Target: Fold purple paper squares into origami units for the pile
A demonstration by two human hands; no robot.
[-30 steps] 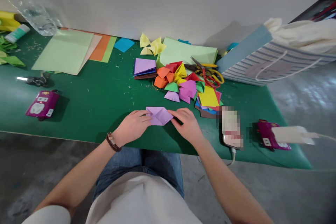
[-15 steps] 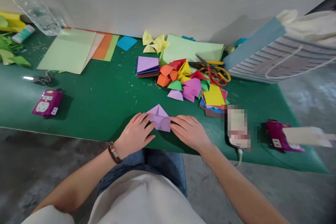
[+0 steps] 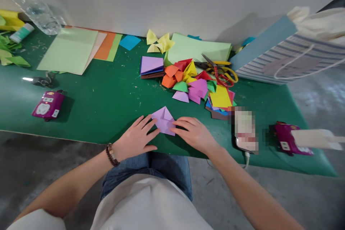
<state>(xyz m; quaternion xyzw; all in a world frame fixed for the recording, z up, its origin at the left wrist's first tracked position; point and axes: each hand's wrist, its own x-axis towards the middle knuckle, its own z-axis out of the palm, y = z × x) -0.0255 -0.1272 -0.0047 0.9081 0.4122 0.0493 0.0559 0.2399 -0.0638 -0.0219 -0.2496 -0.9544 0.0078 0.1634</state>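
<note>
The lilac paper fold (image 3: 163, 121) lies flat on the green counter (image 3: 107, 106), tip pointing away from the person. Left hand (image 3: 136, 138) touches it with fingers spread, right hand (image 3: 192, 134) with fingers close together. Folded pieces (image 3: 191, 86) crowd just ahead-right; open counter on the left.

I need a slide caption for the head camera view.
Left hand and right hand touch folded purple paper on a green table beside colourful paper shapes.
</note>
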